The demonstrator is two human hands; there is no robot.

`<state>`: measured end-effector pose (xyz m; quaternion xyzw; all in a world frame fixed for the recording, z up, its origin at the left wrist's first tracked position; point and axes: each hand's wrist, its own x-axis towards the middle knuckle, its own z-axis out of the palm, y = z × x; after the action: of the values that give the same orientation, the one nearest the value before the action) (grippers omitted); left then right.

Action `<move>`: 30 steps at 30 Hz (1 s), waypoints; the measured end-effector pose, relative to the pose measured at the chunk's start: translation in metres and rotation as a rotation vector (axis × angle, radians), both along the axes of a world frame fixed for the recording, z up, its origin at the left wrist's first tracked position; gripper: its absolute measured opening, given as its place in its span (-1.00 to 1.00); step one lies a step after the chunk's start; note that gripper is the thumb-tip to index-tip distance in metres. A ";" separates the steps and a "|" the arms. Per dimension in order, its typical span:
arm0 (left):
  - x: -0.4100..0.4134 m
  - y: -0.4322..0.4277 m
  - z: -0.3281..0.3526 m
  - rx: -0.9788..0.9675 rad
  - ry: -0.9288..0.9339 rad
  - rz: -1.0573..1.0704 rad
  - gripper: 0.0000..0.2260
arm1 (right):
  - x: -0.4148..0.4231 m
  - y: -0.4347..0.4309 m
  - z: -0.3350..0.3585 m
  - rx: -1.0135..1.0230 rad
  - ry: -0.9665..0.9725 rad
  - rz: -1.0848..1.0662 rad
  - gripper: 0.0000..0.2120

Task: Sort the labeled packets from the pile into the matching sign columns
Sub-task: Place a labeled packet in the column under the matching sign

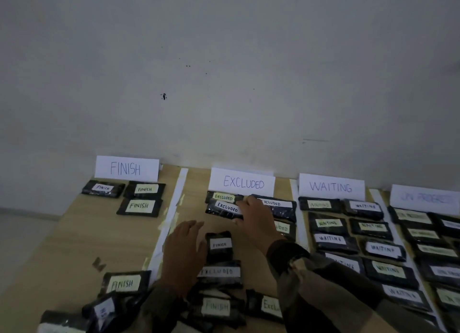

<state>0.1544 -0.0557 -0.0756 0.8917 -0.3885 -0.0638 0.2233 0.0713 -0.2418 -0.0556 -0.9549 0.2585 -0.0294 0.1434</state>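
Observation:
My right hand (256, 218) grips the right end of a black packet labeled EXCLUDED (225, 208) in the column under the EXCLUDED sign (242, 183). That packet lies partly over another EXCLUDED packet (222, 197). My left hand (184, 253) hovers flat with fingers spread, just left of a FINISH packet (219, 245) at the top of the pile (216, 288). The pile holds several black packets labeled FINISH and EXCLUDED at the near edge. Three packets sit under the FINISH sign (126, 168).
The WAITING sign (331, 186) heads a column with several packets, and a blurred fourth sign (427, 197) heads another at the far right. White paper strips (174, 208) divide the wooden table. A grey wall stands right behind the signs.

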 end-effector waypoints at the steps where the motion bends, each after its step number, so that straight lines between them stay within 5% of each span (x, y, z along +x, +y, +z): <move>1: 0.009 -0.001 -0.003 0.009 0.007 -0.004 -0.49 | 0.008 -0.001 -0.003 -0.002 0.020 0.000 -0.57; 10: 0.043 -0.005 -0.024 -0.011 -0.005 -0.072 -0.66 | 0.044 -0.005 -0.025 -0.062 0.129 0.018 -0.56; 18: 0.047 -0.001 -0.031 -0.016 0.026 -0.078 -0.61 | 0.042 -0.005 -0.032 -0.085 0.141 0.012 -0.51; 30: 0.034 0.017 -0.015 -0.016 0.048 -0.086 -0.51 | 0.016 0.021 -0.015 -0.114 -0.053 -0.014 -0.66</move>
<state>0.1881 -0.0387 -0.0908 0.8705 -0.4217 -0.0915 0.2366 0.0870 -0.2209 -0.0701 -0.9585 0.2593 -0.0704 0.0954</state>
